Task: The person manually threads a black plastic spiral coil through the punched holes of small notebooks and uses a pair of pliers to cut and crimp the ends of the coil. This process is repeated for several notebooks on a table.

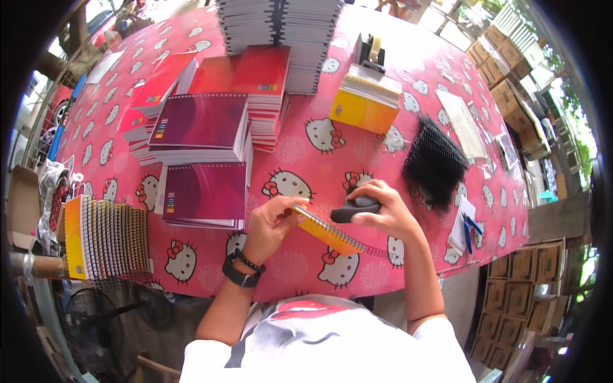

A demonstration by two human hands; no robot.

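Observation:
My left hand [273, 223], with a black watch and bracelet at its wrist, pinches one end of a yellow-orange notebook [337, 241]. A spiral coil [367, 247] runs along the notebook's upper edge, and its free end sticks out past the right corner. My right hand [389, 209] is closed around a black rounded hand-held tool [355, 209], just above the coil; what kind of tool it is I cannot make out. A heap of loose black coils [435, 163] lies to the right of that hand.
Stacks of purple [204, 124] and red notebooks [262, 70] stand left of centre, before tall piles of bound books [281, 25]. Yellow notebooks [364, 105] and a tape dispenser [373, 52] sit farther back. Coiled notebooks [108, 239] line the left edge; blue-handled pliers [470, 231] lie right.

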